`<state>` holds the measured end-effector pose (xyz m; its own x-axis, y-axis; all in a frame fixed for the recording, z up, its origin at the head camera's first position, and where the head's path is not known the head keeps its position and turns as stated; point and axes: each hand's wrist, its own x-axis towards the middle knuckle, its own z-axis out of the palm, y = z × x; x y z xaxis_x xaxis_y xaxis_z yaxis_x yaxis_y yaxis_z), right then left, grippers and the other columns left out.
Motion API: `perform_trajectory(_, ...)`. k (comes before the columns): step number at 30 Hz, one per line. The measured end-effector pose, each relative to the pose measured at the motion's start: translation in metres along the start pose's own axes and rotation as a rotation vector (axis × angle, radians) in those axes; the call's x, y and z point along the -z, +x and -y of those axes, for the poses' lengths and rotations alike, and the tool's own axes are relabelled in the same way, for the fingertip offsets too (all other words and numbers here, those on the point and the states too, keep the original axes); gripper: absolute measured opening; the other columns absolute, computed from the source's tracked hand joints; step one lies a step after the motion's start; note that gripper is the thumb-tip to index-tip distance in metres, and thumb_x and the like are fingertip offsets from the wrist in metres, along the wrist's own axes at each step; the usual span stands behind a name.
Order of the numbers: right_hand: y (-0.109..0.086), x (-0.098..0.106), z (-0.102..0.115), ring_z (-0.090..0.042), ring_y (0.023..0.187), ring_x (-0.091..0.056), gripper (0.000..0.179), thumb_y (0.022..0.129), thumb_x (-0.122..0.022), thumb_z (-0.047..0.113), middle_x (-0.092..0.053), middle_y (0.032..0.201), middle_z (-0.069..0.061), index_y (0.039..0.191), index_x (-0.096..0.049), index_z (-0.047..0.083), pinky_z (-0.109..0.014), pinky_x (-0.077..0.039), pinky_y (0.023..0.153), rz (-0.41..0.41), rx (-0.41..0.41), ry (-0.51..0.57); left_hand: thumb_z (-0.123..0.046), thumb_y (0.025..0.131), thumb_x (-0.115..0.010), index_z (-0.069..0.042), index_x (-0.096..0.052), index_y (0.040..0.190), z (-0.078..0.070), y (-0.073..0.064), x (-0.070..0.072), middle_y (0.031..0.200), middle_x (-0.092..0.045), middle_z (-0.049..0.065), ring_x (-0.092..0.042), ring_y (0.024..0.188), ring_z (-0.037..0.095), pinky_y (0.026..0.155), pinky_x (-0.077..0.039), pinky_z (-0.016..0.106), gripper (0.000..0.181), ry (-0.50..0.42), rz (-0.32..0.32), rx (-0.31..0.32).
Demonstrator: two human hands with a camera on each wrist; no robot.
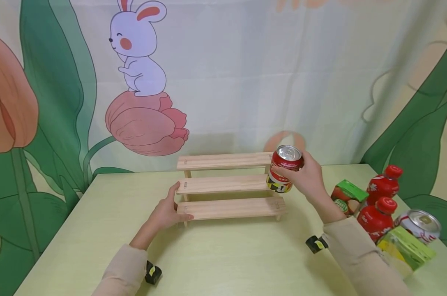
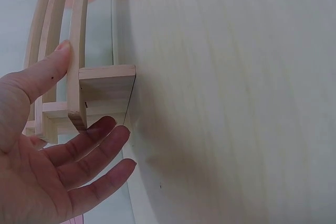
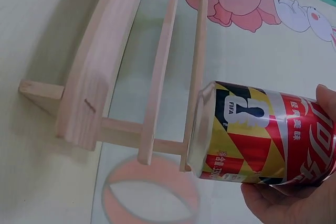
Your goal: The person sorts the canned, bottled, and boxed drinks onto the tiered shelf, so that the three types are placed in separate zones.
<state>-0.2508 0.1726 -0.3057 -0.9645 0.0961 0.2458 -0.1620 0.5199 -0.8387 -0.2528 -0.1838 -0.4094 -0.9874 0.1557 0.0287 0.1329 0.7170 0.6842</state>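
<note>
Positioning can point(image 3: 257, 135): your right hand point(image 1: 307, 176) grips it near rack point(image 1: 227, 184); left hand point(image 1: 166, 213), fingers spread, touches rack; lowering seems next.

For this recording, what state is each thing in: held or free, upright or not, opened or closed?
Red can: in the right grip, nearly upright; lid looks unopened.
Rack: standing, left grip at its left end.
Rear bottle: upright, capped.
Front bottle: upright, capped.
White can: upright, free; unclear whether opened.
Rear carton: standing, free; seal unclear.
Near carton: free, partly hidden; seal unclear.
</note>
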Motion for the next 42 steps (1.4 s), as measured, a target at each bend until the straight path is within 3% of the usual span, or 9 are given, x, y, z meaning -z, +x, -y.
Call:
perform_trajectory(7,0.007,-0.005,0.007,-0.03,0.115,-0.044,0.075,0.073,-0.076,0.035,-0.048,0.126,-0.014,0.13,-0.039,0.004,-0.047,-0.039,0.092,0.022,0.041,0.042,-0.024,0.066,-0.082,-0.009,-0.009,0.144,-0.002,0.0,0.0,0.077,-0.061,0.011,-0.056,0.065,0.017,0.056,-0.043,0.03,0.108,0.006,0.003,0.0)
perform_trajectory(17,0.013,-0.013,0.015,-0.03,0.117,-0.043,0.078,0.073,-0.076,0.035,-0.047,0.128,-0.014,0.132,-0.037,0.003,-0.047,-0.038,0.093,0.058,0.022,0.049,-0.025,0.066,-0.082,-0.009,-0.009,0.144,-0.003,0.002,-0.001,0.079,-0.061,0.012,-0.056,0.066,0.017,0.056,-0.043,0.03,0.108,0.009,0.012,-0.004)
perform_trajectory(42,0.031,-0.048,0.047,-0.024,0.112,-0.047,0.073,0.071,-0.077,0.034,-0.052,0.123,-0.008,0.13,-0.043,0.008,-0.042,-0.041,0.09,0.092,0.078,0.12,-0.025,0.067,-0.082,-0.009,-0.009,0.144,0.0,0.001,0.0,0.075,-0.059,0.01,-0.054,0.063,0.017,0.054,-0.042,0.03,0.107,0.009,0.012,0.004)
